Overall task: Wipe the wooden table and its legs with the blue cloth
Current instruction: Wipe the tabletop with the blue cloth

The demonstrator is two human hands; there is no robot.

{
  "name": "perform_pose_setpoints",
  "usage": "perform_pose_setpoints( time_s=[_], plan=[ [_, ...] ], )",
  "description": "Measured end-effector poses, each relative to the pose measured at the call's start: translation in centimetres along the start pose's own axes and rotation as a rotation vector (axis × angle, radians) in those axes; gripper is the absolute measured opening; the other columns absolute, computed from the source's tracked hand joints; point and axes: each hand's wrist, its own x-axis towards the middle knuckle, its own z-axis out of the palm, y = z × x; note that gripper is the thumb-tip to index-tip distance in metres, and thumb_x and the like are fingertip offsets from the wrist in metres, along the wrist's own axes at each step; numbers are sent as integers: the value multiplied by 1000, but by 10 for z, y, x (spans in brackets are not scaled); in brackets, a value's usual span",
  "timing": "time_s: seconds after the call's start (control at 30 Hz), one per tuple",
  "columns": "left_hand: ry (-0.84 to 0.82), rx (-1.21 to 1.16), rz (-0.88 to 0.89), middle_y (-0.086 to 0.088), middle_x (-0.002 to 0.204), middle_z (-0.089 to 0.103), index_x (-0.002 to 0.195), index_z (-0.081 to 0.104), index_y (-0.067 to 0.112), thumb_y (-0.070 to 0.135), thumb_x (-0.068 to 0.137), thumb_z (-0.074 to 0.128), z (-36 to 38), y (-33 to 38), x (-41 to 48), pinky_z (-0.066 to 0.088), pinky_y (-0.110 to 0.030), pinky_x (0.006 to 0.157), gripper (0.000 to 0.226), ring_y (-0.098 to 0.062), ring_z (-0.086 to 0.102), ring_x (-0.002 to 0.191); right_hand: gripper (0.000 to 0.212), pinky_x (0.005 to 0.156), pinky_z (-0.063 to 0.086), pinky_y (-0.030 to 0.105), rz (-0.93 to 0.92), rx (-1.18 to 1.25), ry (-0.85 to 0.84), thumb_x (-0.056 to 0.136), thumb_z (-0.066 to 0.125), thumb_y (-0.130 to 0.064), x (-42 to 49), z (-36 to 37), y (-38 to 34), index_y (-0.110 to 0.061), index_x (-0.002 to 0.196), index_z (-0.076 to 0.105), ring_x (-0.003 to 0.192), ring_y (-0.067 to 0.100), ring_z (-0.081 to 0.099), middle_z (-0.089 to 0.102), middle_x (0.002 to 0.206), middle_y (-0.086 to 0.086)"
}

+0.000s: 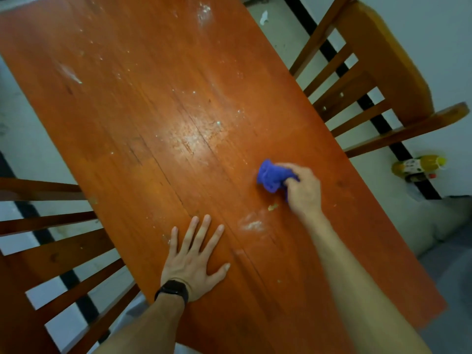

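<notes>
On the right part of the wooden table (153,111), not far from its right edge, the blue cloth (270,176) is bunched into a ball and pressed to the board. It is gripped by the right hand (304,190), whose fingers are curled around it, so only the front of the cloth is seen. Just beside this hand, on the near side, a small yellowish crumb (272,206) and a white powdery smear (252,224) are not yet wiped. More white specks and a dull patch are spread over the middle and the far end of the top. The left hand (194,261) is laid flat on the wood with the fingers straight and spread, and nothing is held in it. A dark watch (173,290) is worn on its wrist.

For this step to be done well, the cloth should probably be opened wider, so that more surface is covered with each stroke. The strokes are best drawn along the grain and overlapped, with the crumbs gathered toward one edge, not scattered. Firm pressure is likely needed on the smear. The table is probably steadied by the flat hand. The legs are hidden under the top; they must be reached past the slatted chair on the left (51,241) and the slatted chair on the right (370,80).
</notes>
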Motion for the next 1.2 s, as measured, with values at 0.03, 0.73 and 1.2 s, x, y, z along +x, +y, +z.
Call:
perform_pose_setpoints(
  time_s=[0.03,0.73,1.2],
  plan=[
    [0,-4,-1,-4,167,6,158,17,32,78,85,36,0,0,-1,12,-63,116,89,-28,7,153,51,103,47,36,22,-23,73,73,46,-10,22,-6,1,-31,112,71,113,12,60,69,114,-9],
    [-28,-31,-26,1,167,-5,158,4,36,79,86,30,-2,0,-1,2,-61,119,88,-24,-5,153,53,99,41,41,-221,-205,-8,69,40,-21,-45,52,-14,-34,110,72,106,13,56,69,115,-19],
    [-30,-54,-30,5,166,-15,157,-5,39,65,96,25,-3,0,-2,-10,-55,119,73,-20,-16,152,49,99,43,39,-8,-158,212,68,40,-15,-76,21,23,-28,102,73,106,22,60,72,111,-11]
  ],
)
